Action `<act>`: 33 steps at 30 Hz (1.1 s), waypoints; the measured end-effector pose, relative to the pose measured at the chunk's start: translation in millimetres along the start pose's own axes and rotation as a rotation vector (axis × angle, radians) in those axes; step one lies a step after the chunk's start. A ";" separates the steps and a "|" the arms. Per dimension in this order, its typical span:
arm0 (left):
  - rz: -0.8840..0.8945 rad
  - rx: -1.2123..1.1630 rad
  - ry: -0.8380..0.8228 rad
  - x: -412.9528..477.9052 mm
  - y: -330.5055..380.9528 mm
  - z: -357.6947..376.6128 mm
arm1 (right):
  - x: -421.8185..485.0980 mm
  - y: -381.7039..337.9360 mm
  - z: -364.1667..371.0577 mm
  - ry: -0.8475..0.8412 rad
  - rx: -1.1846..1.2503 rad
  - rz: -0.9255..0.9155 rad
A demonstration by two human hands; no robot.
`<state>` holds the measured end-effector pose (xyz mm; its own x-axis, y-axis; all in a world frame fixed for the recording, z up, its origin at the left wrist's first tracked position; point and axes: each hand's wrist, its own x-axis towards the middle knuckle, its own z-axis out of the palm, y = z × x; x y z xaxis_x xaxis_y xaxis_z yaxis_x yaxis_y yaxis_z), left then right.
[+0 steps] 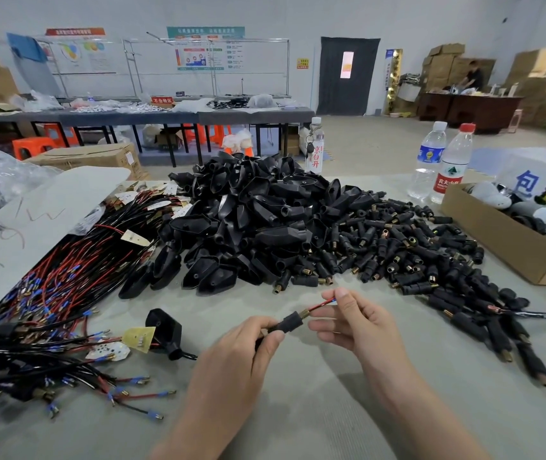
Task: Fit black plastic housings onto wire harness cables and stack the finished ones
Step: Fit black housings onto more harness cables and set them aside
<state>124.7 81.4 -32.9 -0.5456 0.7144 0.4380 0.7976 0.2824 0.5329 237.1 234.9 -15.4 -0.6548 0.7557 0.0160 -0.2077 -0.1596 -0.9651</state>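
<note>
Two hands work low over the grey table [298, 413]. The left hand [241, 353] grips one small black housing [289, 322] between thumb and fingers. The right hand [361, 323] pinches the single red wire [323, 305] that comes out of the housing's brass end, thumb and forefinger closed on it and the other fingers loosely curled.

- **12 o'clock of the hands:** one heap of larger black shells [248, 220], too many to count.
- **2 o'clock:** one spread of small barrel housings [414, 257], also uncountable.
- **9 to 10 o'clock:** one mass of red and black harness cables [65, 280]. One fitted shell [164, 328] lies apart at its near edge.
- **1 o'clock, far edge:** three clear bottles stand upright: one [315, 144] behind the heap and two [429, 159] [452, 164] side by side.
- **3 o'clock:** one open cardboard box [504, 240].
</note>
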 end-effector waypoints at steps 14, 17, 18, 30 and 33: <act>0.054 0.041 0.158 0.5 -4.4 -5.3 | 2.8 0.1 -5.8 -0.022 0.479 0.271; 0.077 0.020 0.167 0.2 -4.7 -4.6 | 1.5 1.8 -4.2 -0.054 0.524 0.326; 0.085 0.019 0.175 0.1 -4.9 -4.2 | 1.0 3.1 -3.4 -0.060 0.542 0.343; 0.111 0.029 0.218 1.7 -8.0 3.1 | -4.7 11.2 8.8 -0.099 0.289 0.241; 0.112 0.042 0.202 3.6 -13.0 2.1 | -1.0 8.9 4.3 -0.011 0.310 0.194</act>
<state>112.9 81.7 -39.7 -0.4897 0.6012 0.6314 0.8640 0.2376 0.4439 232.8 229.9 -22.9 -0.7110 0.6859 -0.1551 -0.2886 -0.4857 -0.8251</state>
